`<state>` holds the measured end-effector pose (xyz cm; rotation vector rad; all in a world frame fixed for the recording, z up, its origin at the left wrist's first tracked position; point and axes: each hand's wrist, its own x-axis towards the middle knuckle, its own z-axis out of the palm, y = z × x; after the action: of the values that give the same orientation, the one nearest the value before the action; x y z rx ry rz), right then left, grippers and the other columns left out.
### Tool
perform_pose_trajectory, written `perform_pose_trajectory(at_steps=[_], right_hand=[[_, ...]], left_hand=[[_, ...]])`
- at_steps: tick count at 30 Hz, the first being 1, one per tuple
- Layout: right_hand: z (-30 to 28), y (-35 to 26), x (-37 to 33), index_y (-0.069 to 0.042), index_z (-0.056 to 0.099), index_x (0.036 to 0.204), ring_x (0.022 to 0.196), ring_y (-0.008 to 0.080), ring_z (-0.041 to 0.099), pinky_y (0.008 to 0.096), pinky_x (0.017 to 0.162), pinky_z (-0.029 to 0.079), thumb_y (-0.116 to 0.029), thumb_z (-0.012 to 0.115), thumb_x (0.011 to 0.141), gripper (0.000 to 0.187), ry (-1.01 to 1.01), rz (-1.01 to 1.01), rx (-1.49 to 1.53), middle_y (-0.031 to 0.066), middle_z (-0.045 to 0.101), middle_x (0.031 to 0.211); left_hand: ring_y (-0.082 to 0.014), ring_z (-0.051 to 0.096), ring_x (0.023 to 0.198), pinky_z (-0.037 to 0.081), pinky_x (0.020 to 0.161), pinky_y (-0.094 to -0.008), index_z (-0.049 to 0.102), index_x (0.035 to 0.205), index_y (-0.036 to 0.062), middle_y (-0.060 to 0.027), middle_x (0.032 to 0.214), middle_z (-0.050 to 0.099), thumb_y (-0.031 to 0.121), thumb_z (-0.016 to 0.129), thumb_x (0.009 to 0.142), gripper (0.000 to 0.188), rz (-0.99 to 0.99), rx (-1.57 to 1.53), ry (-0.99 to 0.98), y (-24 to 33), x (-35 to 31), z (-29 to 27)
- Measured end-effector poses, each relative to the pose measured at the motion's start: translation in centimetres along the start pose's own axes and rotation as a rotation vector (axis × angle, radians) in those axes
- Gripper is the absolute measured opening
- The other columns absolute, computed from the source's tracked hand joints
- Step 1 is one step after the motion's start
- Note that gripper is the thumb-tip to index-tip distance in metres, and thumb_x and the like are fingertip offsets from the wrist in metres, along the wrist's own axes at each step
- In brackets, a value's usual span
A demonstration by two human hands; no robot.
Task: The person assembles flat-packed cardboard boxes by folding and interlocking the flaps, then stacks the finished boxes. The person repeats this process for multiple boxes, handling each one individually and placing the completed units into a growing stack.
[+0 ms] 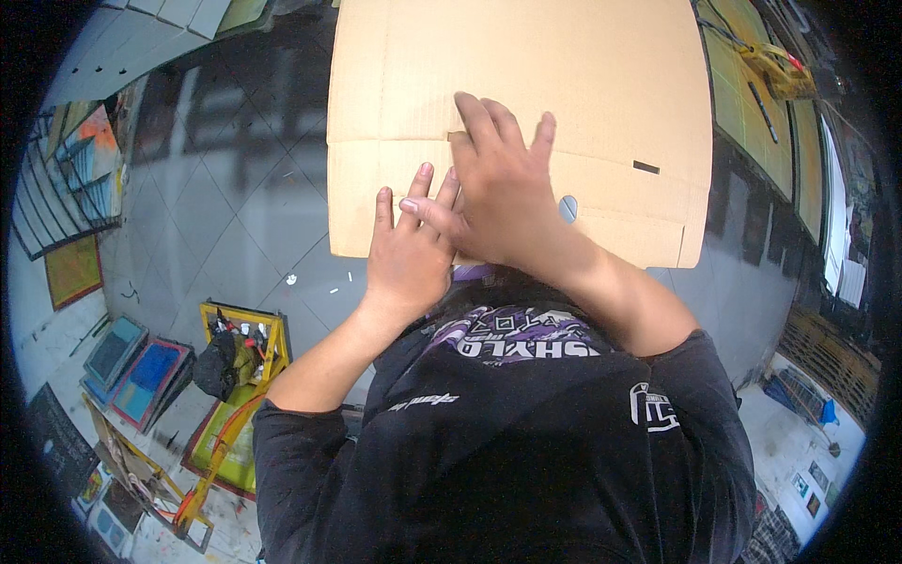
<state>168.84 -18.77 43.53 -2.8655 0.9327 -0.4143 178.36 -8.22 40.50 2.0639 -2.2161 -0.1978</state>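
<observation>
A cardboard sheet [521, 56] extends beneath and beyond the left hand [410, 257] and right hand [507, 193], both with fingers spread.

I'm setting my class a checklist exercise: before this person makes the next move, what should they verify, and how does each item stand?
1. Cardboard spread out before the person, broad face in view: ok.
2. Left hand at the cardboard's near part, fingers spread: ok.
3. Right hand clear of the left in this view: not ok; its thumb overlaps the left fingers.
4. Right fingertips pressing on the cardboard: cannot tell; contact is unclear.
5. Dark slot uncovered by the hands: ok.
6. Floor free of scraps: not ok; a white scrap lies there.
</observation>
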Motion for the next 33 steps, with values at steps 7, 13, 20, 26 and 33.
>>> perform_pose_trajectory(at_steps=[7, 13, 20, 26, 33], right_hand=[[0.0, 0.5, -0.1, -0.003, 0.06, 0.098, 0.117, 0.0309, 0.035, 0.0649, 0.088, 0.022, -0.052, 0.057, 0.069, 0.057, -0.039, -0.013, 0.0, 0.0162, 0.04, 0.125], [-1.3, 3.3, -2.0, -0.005, 0.051, 0.112, 0.119, 0.0318, 0.034, 0.0647, 0.088, 0.022, -0.048, 0.058, 0.07, 0.06, -0.096, -0.087, 0.038, 0.0163, 0.038, 0.127], [-0.1, 3.2, -1.4, -0.003, 0.051, 0.109, 0.117, 0.0336, 0.035, 0.0643, 0.088, 0.023, -0.048, 0.062, 0.065, 0.063, 0.011, -0.11, 0.093, 0.0202, 0.038, 0.125], [-0.4, 3.4, -2.1, 0.001, 0.053, 0.102, 0.114, 0.0327, 0.037, 0.0632, 0.087, 0.024, -0.047, 0.065, 0.06, 0.065, 0.07, -0.063, 0.12, 0.0207, 0.041, 0.121], [-2.2, 6.0, -3.8, -0.003, 0.04, 0.122, 0.125, 0.0341, 0.025, 0.0554, 0.098, 0.021, -0.042, 0.067, 0.059, 0.079, -0.203, -0.157, 0.192, 0.0188, 0.026, 0.134]], left_hand=[[-0.0279, 0.026, 0.126, 0.024, 0.095, -0.055, 0.035, 0.129, 0.0132, -0.0064, 0.136, 0.031, 0.016, 0.052, 0.072, 0.06, -0.013, 0.043, 0.017, -0.4, -0.5, -0.2], [-0.0274, 0.027, 0.126, 0.024, 0.096, -0.0534, 0.036, 0.129, 0.0127, -0.0067, 0.135, 0.032, 0.016, 0.053, 0.069, 0.062, -0.017, 0.024, 0.044, -0.6, -0.4, -0.5], [-0.0215, 0.028, 0.126, 0.024, 0.097, -0.0504, 0.035, 0.128, 0.006, -0.0075, 0.136, 0.031, 0.016, 0.052, 0.071, 0.061, -0.084, 0.025, 0.035, -0.4, 0.1, -0.4], [-0.0217, 0.029, 0.125, 0.024, 0.097, -0.05, 0.035, 0.128, 0.0053, -0.0082, 0.134, 0.034, 0.013, 0.048, 0.073, 0.057, -0.08, 0.034, 0.053, -0.1, 0.2, -0.9], [-0.0227, 0.03, 0.125, 0.024, 0.097, -0.0504, 0.035, 0.127, 0.0049, -0.0088, 0.134, 0.035, 0.011, 0.049, 0.07, 0.059, -0.07, 0.035, 0.027, 0.2, 0.6, -1.5]])
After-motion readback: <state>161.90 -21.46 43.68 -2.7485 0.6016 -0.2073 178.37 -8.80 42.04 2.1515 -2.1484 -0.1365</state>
